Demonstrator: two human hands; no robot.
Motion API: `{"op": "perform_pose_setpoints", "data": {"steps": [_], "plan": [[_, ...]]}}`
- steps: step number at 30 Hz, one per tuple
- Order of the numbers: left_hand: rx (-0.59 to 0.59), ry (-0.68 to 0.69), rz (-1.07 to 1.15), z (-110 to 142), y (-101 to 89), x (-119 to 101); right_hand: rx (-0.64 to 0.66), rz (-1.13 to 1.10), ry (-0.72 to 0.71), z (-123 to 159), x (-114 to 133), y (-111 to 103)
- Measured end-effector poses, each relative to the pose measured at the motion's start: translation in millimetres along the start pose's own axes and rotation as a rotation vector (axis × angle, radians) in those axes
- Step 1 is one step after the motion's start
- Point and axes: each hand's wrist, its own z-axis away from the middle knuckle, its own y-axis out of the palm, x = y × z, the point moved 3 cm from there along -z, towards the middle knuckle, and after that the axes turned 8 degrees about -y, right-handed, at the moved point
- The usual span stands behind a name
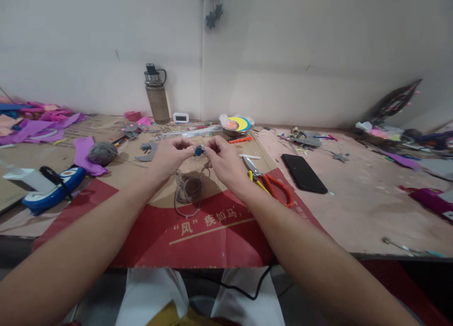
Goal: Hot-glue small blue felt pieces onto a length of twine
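Both hands meet over the middle of the work surface, fingertips closed around a small blue piece [198, 150]. My left hand [173, 155] pinches it from the left, and my right hand [223, 160] pinches from the right. What kind of piece it is, I cannot make out. Below the hands lies a loose coil of thin grey cord [189, 189], on red and brown printed cardboard [148, 241]. Red-handled scissors [278, 189] rest beside my right forearm, overlapping something yellow-handled. Grey felt-like scraps [146, 154] lie just left of my left hand.
At left are a grey yarn ball [102, 153], purple sheets [83, 149] and a blue-and-white object [53, 191]. A bottle [156, 97] and small digital clock [180, 118] stand by the wall. A bowl [235, 128] sits behind the hands; a black phone [303, 173] lies right.
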Motion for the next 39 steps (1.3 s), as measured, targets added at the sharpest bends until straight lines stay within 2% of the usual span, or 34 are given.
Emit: {"op": "perform_pose_setpoints", "data": {"steps": [4,10,18,20,22,25,28,34,39], "plan": [[0.020,-0.018,0.055,4.0,3.4,-3.2,-0.014,-0.060,0.087,-0.7,-3.2,3.7],[-0.002,-0.128,0.147,4.9,5.6,-1.7,-0.024,0.015,0.081,-0.5,3.7,-0.2],[0.046,-0.321,0.261,5.5,7.7,2.0,-0.038,0.005,0.072,-1.7,0.4,-1.2],[0.047,-0.337,0.253,4.4,7.4,4.1,-0.027,-0.054,0.099,-2.1,-1.7,0.1],[0.041,-0.324,0.232,1.1,5.6,7.8,0.010,-0.249,0.208,-0.8,-4.0,3.6],[-0.002,-0.243,0.186,-6.4,-0.8,12.7,0.076,-0.632,0.400,3.5,-1.4,8.3],[-0.055,-0.176,0.201,-13.5,-10.1,14.8,0.132,-0.811,0.478,5.7,7.5,5.3],[-0.187,-0.260,0.421,-26.3,-33.6,15.5,0.207,-0.873,0.513,1.0,14.8,-10.9],[-0.271,-0.429,0.658,-32.3,-47.1,16.4,0.237,-0.729,0.528,-4.4,7.7,-25.8]]}}
